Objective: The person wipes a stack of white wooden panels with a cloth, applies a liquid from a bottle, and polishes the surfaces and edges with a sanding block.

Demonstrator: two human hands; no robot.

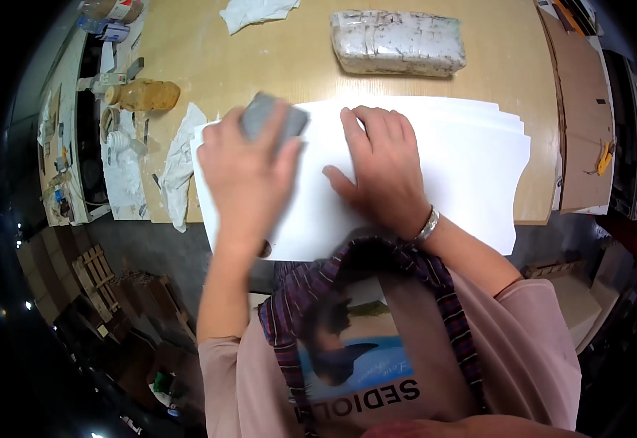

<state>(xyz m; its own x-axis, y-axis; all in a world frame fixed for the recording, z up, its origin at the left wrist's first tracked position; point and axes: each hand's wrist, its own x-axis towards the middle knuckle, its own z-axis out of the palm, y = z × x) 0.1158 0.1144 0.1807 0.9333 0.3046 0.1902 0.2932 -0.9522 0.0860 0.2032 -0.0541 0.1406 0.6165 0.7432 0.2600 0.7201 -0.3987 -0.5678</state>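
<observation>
A stack of white sheets (472, 171) lies at the table's near edge, its right-hand edges stepped and curved. My left hand (249, 164) grips a flat, square-edged grey block (261, 117) over the stack's far left part, its fingers partly covering the block. The exact kind of block cannot be made out. To the right, my right hand (388, 157) rests on the top sheet, thumb held out from the other fingers, with nothing visible in it.
A block wrapped in clear tape (399, 44) lies at the back of the wooden table (209, 58). Crumpled white cloth (181, 171) lies left of the stack, near a bottle of amber contents (143, 95). Brown board (577, 109) stands at the right; another white scrap (259, 13) lies at the back.
</observation>
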